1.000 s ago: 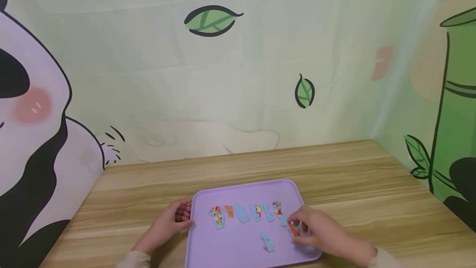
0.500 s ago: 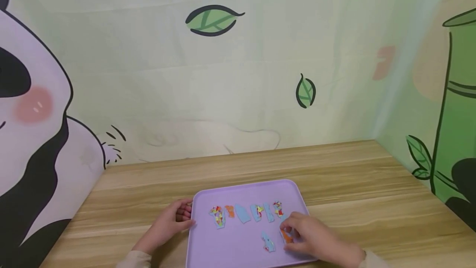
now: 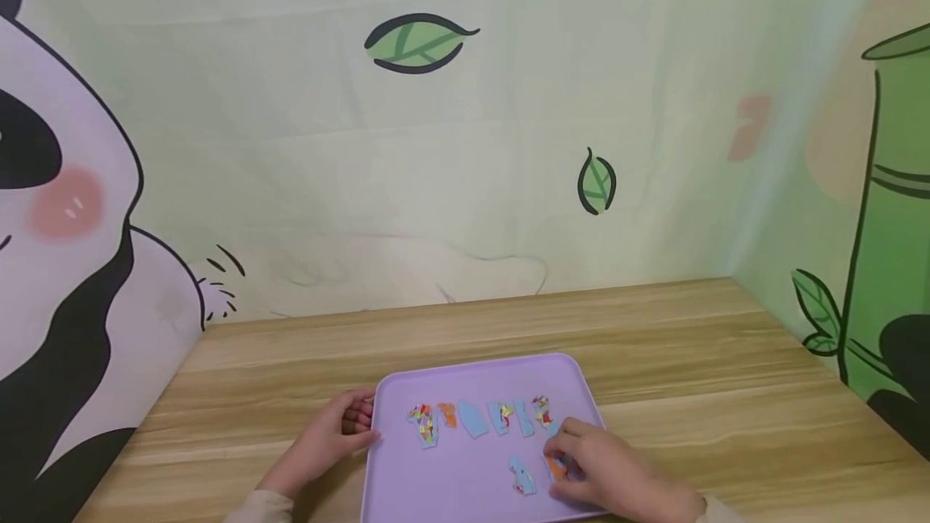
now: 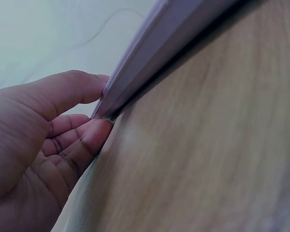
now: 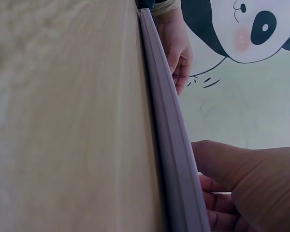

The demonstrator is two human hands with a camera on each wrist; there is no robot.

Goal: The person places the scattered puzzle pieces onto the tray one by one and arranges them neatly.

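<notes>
A lilac tray (image 3: 436, 487) holds several flat, irregular puzzle-like pieces. My left hand (image 3: 330, 434) grips its left rim; in the left wrist view the thumb lies on the rim and fingertips reach the tray's lower edge (image 4: 140, 63). Over the tray's right side, my right hand (image 3: 606, 462) holds an orange-and-blue piece (image 3: 555, 468) between thumb and fingers, close over the tray floor. Just left of it lies a light-blue piece (image 3: 521, 476) with red spots. In the right wrist view the tray's side wall (image 5: 176, 125) hides the held piece and the fingertips.
Across the tray's upper half runs a row of pieces, among them a multicoloured one (image 3: 425, 426), an orange one (image 3: 447, 415) and a plain blue one (image 3: 473, 420). The wooden table (image 3: 690, 345) meets a backdrop (image 3: 291, 144) printed with a panda and leaves.
My right hand has moved left over the tray with the orange-and-blue piece, bringing it nearer the lone light-blue piece. The left hand has stayed at the left rim.
</notes>
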